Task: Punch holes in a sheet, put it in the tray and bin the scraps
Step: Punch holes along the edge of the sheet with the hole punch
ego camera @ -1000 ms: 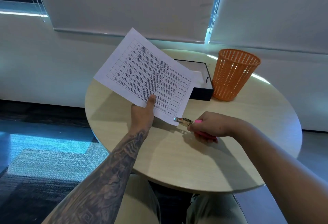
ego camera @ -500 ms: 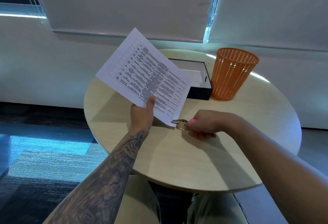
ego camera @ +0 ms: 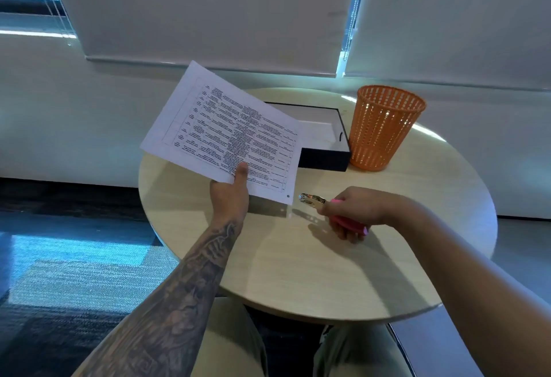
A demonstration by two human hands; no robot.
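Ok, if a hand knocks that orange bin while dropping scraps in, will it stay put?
Probably not firmly. The orange bin is perforated plastic, so likely light and easy to slide on the smooth table. It is tall, with a base narrower than its rim, so a knock near the top could tip it. The black tray beside it may block it on that side.

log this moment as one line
left hand: holds sheet | right hand: holds punch, clear of sheet | hole at corner | tray, bin on table
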